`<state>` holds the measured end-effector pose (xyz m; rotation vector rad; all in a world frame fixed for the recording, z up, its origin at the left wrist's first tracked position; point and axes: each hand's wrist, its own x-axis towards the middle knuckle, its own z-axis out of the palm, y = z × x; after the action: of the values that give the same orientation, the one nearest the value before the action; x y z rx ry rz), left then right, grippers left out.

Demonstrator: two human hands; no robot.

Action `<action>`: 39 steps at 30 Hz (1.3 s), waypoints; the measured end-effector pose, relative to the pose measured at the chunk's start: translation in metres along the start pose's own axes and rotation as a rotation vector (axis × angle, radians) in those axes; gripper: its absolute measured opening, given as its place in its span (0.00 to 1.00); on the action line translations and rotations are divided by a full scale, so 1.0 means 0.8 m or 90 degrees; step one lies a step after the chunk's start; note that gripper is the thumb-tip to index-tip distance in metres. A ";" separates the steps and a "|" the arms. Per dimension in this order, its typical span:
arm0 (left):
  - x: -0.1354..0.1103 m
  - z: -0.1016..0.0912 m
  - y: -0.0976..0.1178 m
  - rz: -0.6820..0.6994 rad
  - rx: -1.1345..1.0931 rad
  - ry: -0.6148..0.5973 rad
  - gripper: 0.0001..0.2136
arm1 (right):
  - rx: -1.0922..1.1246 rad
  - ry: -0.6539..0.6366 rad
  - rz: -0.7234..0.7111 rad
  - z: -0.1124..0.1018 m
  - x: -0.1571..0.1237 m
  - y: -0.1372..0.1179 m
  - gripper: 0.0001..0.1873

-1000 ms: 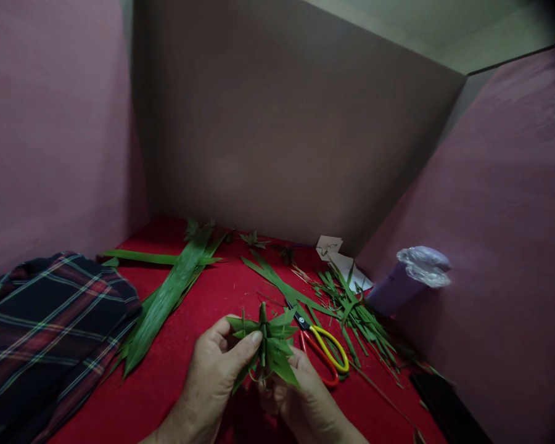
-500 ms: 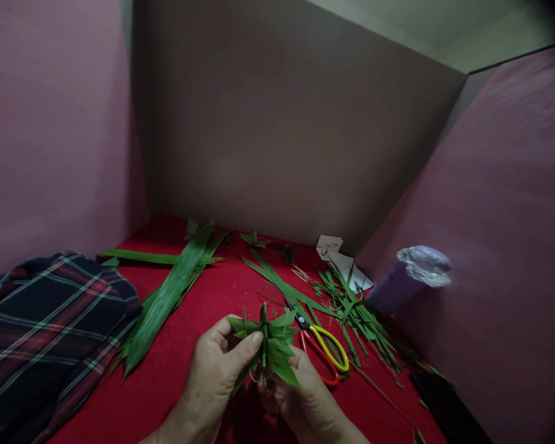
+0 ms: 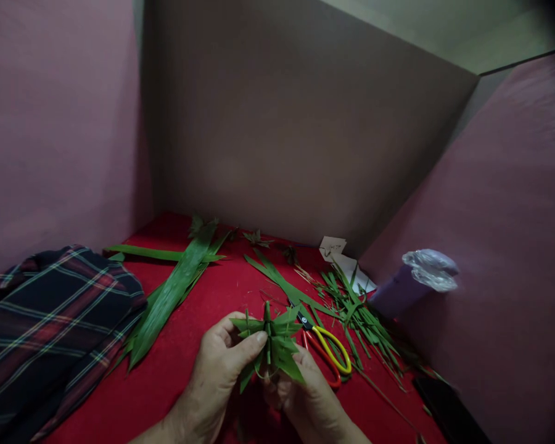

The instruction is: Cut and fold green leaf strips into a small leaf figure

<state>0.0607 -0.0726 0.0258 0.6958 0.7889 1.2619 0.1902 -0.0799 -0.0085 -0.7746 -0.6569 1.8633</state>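
A folded green leaf piece (image 3: 284, 348), with pointed tips fanning out and a rolled stalk in its middle, is held up between both hands at the front of the red cloth. My left hand (image 3: 217, 364) grips its left side, the thumb pressed on the central stalk. From the lower right, my right hand (image 3: 308, 394) pinches the piece, its fingertips partly hidden behind the leaf. Just right of the hands lie scissors (image 3: 328, 348) with one yellow and one red handle, their blades pointing away over leaf strips.
Long broad leaves (image 3: 173, 296) lie crossed at the left, beside a plaid cloth (image 3: 65, 314). Cut leaf strips (image 3: 361, 308) are heaped at the right, near white paper (image 3: 351, 271), a purple plastic-topped roll (image 3: 404, 283) and a dark flat object (image 3: 448, 407). Walls enclose the red surface.
The whole view has shifted slightly, so things appear a little further right. Both hands keep hold of the leaf piece, which looks much the same.
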 end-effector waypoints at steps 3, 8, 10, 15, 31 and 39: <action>-0.005 0.000 0.003 -0.015 -0.022 -0.016 0.06 | 0.009 -0.013 -0.006 0.000 0.000 0.000 0.10; -0.005 -0.001 0.003 -0.011 -0.005 0.001 0.07 | 0.014 -0.006 -0.023 0.003 -0.003 0.000 0.15; -0.004 -0.002 0.000 0.002 -0.001 0.002 0.07 | -0.009 0.001 -0.032 0.004 -0.003 0.000 0.15; -0.003 -0.002 -0.003 0.013 0.001 0.004 0.07 | -0.079 0.019 -0.050 0.002 -0.001 0.004 0.14; -0.004 0.000 0.002 0.015 0.039 -0.017 0.09 | -0.078 0.040 -0.038 0.001 -0.001 0.004 0.14; -0.003 0.001 0.000 0.020 0.054 0.011 0.09 | -0.078 0.050 -0.040 0.005 0.000 0.001 0.15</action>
<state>0.0609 -0.0749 0.0265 0.7690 0.8518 1.2706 0.1868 -0.0805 -0.0068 -0.8918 -0.7419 1.7397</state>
